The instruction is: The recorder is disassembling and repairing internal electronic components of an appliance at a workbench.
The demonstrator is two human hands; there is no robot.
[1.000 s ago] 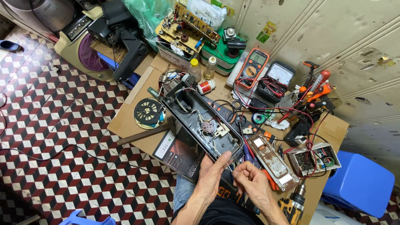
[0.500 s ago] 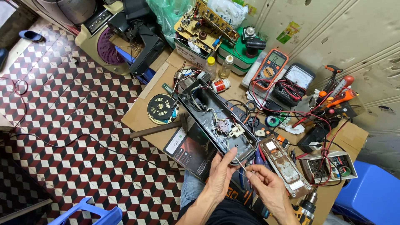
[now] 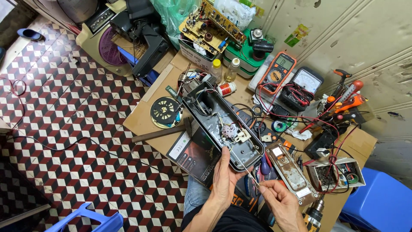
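The left hand (image 3: 225, 178) is resting against the near end of the long dark housing (image 3: 223, 124), fingers spread up its rim, its grip loosely wrapping the edge rather than clenching. The housing is lying open-side up on the desk (image 3: 141, 116), its long axis running from the near end by the hands up and away to the left. The right hand (image 3: 281, 202) is sitting just right of that near end, its grip pinching a thin pale wire (image 3: 246, 169) that is leading up into the housing toward the small white part (image 3: 242, 136) inside. So the wire is lying between the two hands, the right one holding it, the left one nearer the shell. Right of the housing, a rusty oblong unit (image 3: 287, 167) is lying parallel; beyond it an orange multimeter (image 3: 277, 73) and tangled red leads are crowding the far side. Left of the housing, a round reel (image 3: 165, 111) and a hammer (image 3: 161, 133) are lying well apart from both hands.
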